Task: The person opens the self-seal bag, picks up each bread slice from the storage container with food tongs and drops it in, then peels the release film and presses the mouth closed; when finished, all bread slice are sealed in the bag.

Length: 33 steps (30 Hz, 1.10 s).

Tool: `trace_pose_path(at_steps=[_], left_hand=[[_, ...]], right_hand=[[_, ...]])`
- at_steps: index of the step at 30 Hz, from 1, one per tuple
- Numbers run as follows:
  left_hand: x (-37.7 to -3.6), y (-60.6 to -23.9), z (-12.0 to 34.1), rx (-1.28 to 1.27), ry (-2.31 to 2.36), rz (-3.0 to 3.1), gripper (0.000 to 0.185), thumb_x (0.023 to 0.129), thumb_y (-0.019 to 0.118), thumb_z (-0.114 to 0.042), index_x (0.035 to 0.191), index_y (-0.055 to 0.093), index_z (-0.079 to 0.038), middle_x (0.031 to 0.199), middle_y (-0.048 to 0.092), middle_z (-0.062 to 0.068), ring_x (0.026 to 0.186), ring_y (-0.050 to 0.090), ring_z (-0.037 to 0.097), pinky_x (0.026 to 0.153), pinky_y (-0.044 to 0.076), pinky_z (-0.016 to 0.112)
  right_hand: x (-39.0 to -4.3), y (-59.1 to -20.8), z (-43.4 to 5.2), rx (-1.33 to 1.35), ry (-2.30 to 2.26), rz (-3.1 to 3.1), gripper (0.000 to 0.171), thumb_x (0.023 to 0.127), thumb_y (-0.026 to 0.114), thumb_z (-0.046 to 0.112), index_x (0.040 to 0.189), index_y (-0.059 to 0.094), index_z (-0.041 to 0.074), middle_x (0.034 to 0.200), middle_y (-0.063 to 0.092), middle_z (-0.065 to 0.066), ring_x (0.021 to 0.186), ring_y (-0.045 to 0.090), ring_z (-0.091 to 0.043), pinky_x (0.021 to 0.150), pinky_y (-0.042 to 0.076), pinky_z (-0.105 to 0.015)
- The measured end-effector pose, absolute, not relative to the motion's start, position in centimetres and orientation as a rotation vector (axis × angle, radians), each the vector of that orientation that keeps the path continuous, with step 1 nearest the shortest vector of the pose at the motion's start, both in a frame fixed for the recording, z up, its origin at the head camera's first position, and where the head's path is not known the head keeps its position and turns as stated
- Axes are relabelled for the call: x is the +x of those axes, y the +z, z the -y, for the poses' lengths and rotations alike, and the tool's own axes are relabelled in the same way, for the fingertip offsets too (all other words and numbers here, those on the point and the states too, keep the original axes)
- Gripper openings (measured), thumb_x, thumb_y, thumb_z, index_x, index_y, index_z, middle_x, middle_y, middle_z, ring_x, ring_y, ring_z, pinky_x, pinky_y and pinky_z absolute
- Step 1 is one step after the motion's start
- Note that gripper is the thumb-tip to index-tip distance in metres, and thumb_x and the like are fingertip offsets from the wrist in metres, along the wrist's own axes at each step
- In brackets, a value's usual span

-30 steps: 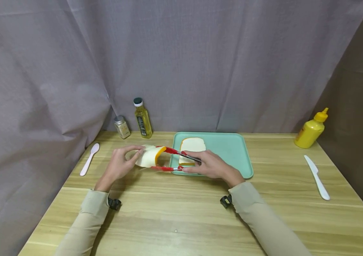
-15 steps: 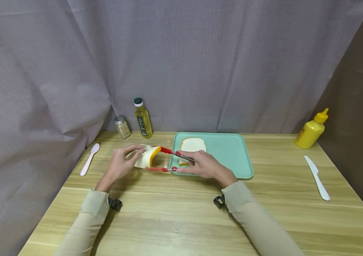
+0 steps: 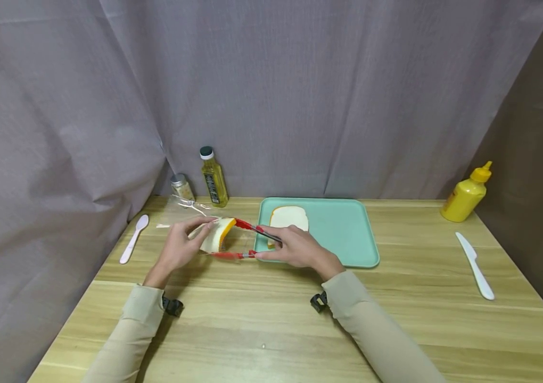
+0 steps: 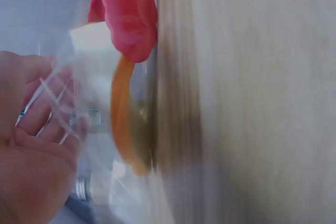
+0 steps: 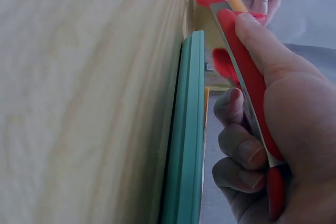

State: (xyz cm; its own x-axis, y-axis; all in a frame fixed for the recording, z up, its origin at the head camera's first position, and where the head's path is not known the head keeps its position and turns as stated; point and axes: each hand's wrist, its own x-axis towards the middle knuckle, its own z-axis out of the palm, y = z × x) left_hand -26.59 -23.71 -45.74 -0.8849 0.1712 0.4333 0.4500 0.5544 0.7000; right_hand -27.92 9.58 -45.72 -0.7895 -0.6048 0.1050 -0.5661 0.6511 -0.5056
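Observation:
My left hand (image 3: 178, 247) pinches a clear plastic bag (image 3: 180, 211) at its mouth, over the left of the table. A bent white bread slice (image 3: 215, 238) with an orange crust shows through the film. In my right hand (image 3: 297, 247) I grip red-tipped tongs (image 5: 247, 61), their two arms spread apart and pointing left. The tong tips (image 4: 131, 19) reach the slice's right side, one at its far edge and one at its near edge. Another bread slice (image 3: 289, 217) lies on the left part of a mint-green tray (image 3: 340, 234), partly hidden by my right hand.
A seasoning jar (image 3: 182, 187) and an oil bottle (image 3: 215, 183) stand at the back left. A pale pink spoon (image 3: 134, 239) lies on the left. To the right are a yellow squeeze bottle (image 3: 465, 199) and a white knife (image 3: 475, 266). A grey curtain (image 3: 271, 101) hangs behind.
My right hand has moved left with the tongs, and the bent slice has shifted left with them. The bag now spreads up behind my left hand, in front of the jar. The left hand stays nearly still.

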Motion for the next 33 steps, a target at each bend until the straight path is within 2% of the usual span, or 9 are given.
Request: trace_pose_path(at_steps=[7,17,24,28,33], left_hand=[[-26.5,-45.7,23.6,-0.535,-1.175,2.543,0.022,0.105,0.073,-0.018,0.125,0.081,-0.014,0.131,0.08,0.006,0.135,0.069,0.032,0.121,0.05,0.053],[-26.4,-45.7,23.4,-0.543,-1.185,2.563,0.022,0.106,0.072,-0.022,0.127,0.08,-0.017,0.132,0.079,0.007,0.133,0.07,0.031,0.12,0.051,0.053],[-26.5,-45.9,23.4,-0.545,-1.299,2.519,0.022,0.107,0.072,-0.021,0.126,0.08,-0.013,0.131,0.079,0.009,0.13,0.072,0.03,0.116,0.055,0.052],[-26.5,-45.9,23.3,-0.554,-1.295,2.495,0.022,0.107,0.072,-0.021,0.126,0.08,-0.014,0.129,0.08,0.008,0.128,0.073,0.029,0.116,0.055,0.052],[-26.4,-45.9,23.4,-0.567,-1.304,2.482,0.023,0.107,0.072,-0.023,0.127,0.08,-0.016,0.131,0.08,0.005,0.13,0.071,0.029,0.119,0.051,0.052]], right_hand=[[-27.7,-45.5,-9.4,-0.929,-0.774,-2.795,0.093,0.09,0.075,0.073,0.164,0.049,0.023,0.059,0.046,0.012,0.054,0.037,-0.003,0.054,0.033,-0.026],[-27.2,-45.2,-8.8,-0.89,-0.704,-2.809,0.091,0.092,0.068,0.079,0.162,0.053,0.024,0.063,0.05,0.01,0.061,0.045,-0.009,0.054,0.035,-0.03],[-27.2,-45.4,-8.7,-0.97,-0.794,-2.753,0.088,0.094,0.068,0.076,0.163,0.051,0.025,0.06,0.05,0.01,0.054,0.04,-0.004,0.051,0.034,-0.026],[-27.2,-45.5,-8.6,-0.962,-0.759,-2.754,0.09,0.093,0.068,0.077,0.163,0.05,0.024,0.063,0.051,0.011,0.056,0.041,-0.004,0.051,0.034,-0.026],[-27.1,-45.4,-8.4,-0.932,-0.704,-2.774,0.089,0.093,0.069,0.077,0.162,0.052,0.024,0.064,0.046,0.011,0.06,0.041,-0.006,0.052,0.033,-0.027]])
